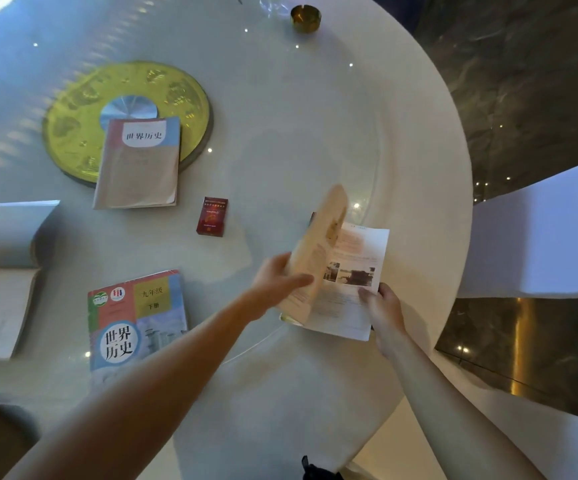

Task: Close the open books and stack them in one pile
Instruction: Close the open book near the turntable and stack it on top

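An open book (349,271) lies at the right of the round white table (315,116). My left hand (277,282) grips its left half, which is lifted and curved upward. At the lower right corner of the flat right page, my right hand (382,306) pinches the paper. A closed colourful textbook (135,317) lies near me, partly under my left forearm. Another book (138,164) with a beige page showing rests farther off. An open book (0,271) lies at the left edge.
A small red box (212,216) stands in the middle of the table. A yellow-green round disc (73,109) sits under the far book. A brass ashtray (305,17) is at the far edge. A white chair (540,230) stands on the right.
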Demonstrator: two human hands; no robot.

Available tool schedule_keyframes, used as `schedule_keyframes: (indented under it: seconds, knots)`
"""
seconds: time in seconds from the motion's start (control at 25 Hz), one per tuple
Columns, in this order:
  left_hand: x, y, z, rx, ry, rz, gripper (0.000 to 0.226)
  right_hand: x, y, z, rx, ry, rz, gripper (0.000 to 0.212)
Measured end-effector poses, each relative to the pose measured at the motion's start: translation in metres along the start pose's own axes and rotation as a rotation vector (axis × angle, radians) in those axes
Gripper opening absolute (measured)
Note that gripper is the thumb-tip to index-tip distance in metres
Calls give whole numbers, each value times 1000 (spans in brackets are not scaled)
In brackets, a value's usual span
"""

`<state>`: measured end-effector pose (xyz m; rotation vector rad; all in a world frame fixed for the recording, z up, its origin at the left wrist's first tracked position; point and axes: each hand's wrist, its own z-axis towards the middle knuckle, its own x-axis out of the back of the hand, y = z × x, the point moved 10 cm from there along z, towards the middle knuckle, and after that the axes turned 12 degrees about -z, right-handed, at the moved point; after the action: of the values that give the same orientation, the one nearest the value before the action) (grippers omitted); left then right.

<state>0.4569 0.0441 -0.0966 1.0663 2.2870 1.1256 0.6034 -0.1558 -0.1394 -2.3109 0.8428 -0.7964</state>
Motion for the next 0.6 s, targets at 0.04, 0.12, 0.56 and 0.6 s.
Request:
schedule_keyframes:
  seconds: [0.04, 0.12, 0.56, 0.6]
  knots:
    - [-21, 5, 1, -17, -55, 50, 41, 0, 0, -1, 21, -12, 11, 25]
    - [-60, 4, 3, -29, -148, 132, 33, -1, 5, 1, -7, -50, 80, 26]
    - [-31, -32, 6, 9, 108, 25, 39, 4, 7, 18, -11, -130, 118, 27]
    - [-13, -31, 2, 19, 180, -34, 42, 3, 1, 15, -1, -163, 167, 29]
